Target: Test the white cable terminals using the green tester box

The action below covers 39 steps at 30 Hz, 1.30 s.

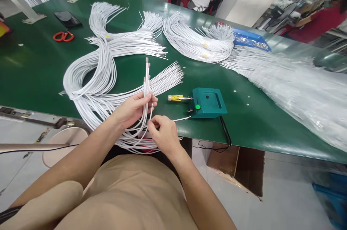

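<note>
Several white cables stand upright in my left hand, which is closed round them near their metal-tipped ends. Just to the right and lower, my right hand pinches a single white cable near the held ones. More loose white cables droop over the table's front edge below both hands. Behind my left hand lies a large curved bundle of white cables, its cut ends fanned toward the right. A small green device with a yellow clip sits to the right of my hands.
Further bundles lie at the back of the green table, beside a blue tray of small parts. Plastic-covered cables fill the right side. Orange-handled scissors and a dark phone-like slab lie left. Two people work beyond.
</note>
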Each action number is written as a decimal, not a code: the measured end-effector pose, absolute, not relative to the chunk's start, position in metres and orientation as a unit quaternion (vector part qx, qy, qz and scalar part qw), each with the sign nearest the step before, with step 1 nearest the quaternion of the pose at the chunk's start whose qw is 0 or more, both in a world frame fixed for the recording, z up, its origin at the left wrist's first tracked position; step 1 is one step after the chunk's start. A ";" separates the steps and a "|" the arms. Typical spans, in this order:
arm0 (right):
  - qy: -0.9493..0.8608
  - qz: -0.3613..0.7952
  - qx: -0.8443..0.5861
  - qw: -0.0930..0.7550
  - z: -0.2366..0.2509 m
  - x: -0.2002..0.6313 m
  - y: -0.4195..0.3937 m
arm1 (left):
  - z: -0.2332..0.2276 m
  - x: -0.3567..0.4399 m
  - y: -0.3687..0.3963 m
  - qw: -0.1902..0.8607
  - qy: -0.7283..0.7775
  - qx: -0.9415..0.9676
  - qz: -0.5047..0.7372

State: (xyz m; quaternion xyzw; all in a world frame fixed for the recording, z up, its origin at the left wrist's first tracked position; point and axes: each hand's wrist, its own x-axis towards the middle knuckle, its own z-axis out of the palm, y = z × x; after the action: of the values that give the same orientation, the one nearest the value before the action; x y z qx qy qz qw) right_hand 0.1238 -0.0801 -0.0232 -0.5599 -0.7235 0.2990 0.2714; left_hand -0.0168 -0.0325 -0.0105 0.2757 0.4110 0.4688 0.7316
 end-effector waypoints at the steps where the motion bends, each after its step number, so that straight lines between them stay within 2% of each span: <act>1: -0.709 0.312 -0.564 0.288 -0.023 0.124 -0.081 | -0.011 -0.019 -0.034 0.727 0.415 0.280 0.470; 6: -0.661 0.339 -0.575 0.342 -0.024 0.125 -0.082 | -0.014 -0.021 -0.045 0.660 0.471 0.390 0.438; 11: -0.635 0.358 -0.593 0.341 -0.018 0.133 -0.079 | -0.018 -0.014 -0.051 0.622 0.497 0.459 0.394; 13: -0.603 0.370 -0.605 0.366 -0.013 0.137 -0.076 | -0.019 -0.013 -0.052 0.609 0.502 0.469 0.397; 16: -0.541 0.419 -0.600 0.415 -0.007 0.139 -0.069 | -0.021 -0.012 -0.054 0.594 0.498 0.488 0.401; 22: -0.473 0.507 -0.565 0.447 -0.008 0.136 -0.061 | -0.023 -0.006 -0.062 0.582 0.476 0.511 0.417; 28: -0.337 0.649 -0.456 0.507 -0.021 0.138 -0.064 | -0.022 -0.008 -0.063 0.553 0.501 0.525 0.409; 34: -0.240 0.748 -0.352 0.509 -0.027 0.138 -0.065 | -0.018 -0.005 -0.065 0.575 0.491 0.503 0.418; 39: -0.211 0.784 -0.346 0.470 -0.025 0.139 -0.065 | -0.011 -0.003 -0.068 0.611 0.467 0.467 0.436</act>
State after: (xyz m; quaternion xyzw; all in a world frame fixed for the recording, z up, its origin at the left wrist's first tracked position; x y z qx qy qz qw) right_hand 0.1385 -0.0653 -0.0247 -0.3457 -0.2111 0.7844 0.4698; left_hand -0.0032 -0.0683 -0.0111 0.4669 0.4670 0.4363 0.6111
